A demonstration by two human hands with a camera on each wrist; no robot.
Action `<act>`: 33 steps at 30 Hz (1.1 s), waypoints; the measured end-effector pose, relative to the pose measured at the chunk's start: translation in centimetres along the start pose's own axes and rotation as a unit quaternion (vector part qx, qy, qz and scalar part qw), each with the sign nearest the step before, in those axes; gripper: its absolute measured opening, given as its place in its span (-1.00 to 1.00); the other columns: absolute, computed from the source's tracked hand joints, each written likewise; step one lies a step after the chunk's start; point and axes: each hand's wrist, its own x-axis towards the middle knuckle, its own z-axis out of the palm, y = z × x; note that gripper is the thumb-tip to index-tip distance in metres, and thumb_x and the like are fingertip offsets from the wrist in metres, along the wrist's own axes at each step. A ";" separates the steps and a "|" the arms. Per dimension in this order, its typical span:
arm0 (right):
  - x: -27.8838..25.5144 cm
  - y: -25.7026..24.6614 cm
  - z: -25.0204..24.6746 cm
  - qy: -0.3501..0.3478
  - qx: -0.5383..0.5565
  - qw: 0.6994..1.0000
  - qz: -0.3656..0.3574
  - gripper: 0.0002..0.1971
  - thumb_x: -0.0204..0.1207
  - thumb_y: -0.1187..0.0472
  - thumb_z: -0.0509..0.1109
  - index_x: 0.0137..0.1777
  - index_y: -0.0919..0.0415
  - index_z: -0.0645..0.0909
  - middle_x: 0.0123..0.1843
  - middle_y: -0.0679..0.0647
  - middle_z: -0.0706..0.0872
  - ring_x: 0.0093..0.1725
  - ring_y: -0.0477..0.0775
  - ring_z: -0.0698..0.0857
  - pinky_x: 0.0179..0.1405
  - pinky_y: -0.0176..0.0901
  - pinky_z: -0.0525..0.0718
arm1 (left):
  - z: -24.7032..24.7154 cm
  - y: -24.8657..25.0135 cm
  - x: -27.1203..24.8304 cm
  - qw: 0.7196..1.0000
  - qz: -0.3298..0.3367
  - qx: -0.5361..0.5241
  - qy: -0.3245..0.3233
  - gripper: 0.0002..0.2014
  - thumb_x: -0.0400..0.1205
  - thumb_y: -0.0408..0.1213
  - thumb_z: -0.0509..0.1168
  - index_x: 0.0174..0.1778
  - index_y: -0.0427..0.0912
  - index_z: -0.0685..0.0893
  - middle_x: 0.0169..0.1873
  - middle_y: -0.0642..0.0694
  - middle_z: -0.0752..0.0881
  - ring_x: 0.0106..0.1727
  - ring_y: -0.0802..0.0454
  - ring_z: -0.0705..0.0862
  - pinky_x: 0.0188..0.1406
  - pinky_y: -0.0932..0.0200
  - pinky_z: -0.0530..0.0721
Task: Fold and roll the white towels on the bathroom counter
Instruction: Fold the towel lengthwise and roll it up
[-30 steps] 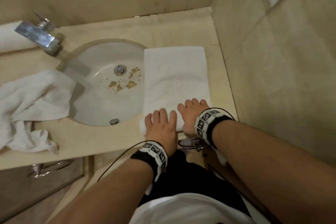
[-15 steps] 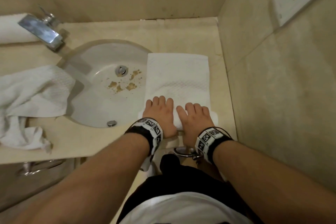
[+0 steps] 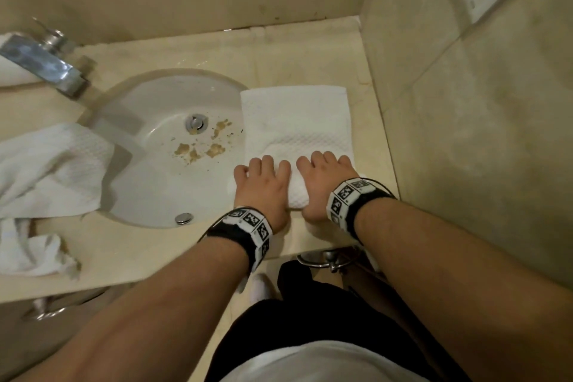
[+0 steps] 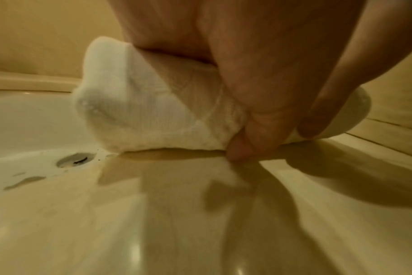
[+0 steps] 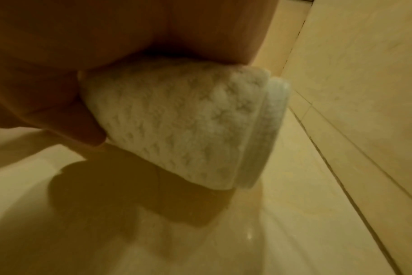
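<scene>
Farther rolled, towel gripped by both hands, sink beside, wall near.

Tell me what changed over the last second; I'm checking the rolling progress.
Both hands, left hand and right hand, rolled the folded towel further away from the counter's front edge, so the roll grew and the flat part shortened. Both keep gripping it. The crumpled towel by the sink stayed put.

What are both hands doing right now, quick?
Left hand: fingers curled over the rolled end of the folded white waffle-textured towel, gripping it.
Right hand: gripping the same roll beside it.
</scene>
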 end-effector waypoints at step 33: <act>-6.8 -2.3 4.7 0.051 -0.003 0.998 0.035 0.05 -0.14 -0.14 0.65 0.44 0.05 0.36 0.20 0.15 0.49 0.14 0.25 0.51 0.21 0.14 0.47 | 1.9 3.7 -7.4 0.997 -0.015 -0.058 -0.048 -0.18 0.26 -0.09 0.48 0.45 -0.12 0.35 0.20 -0.22 0.49 0.15 -0.28 0.48 0.13 -0.22 0.44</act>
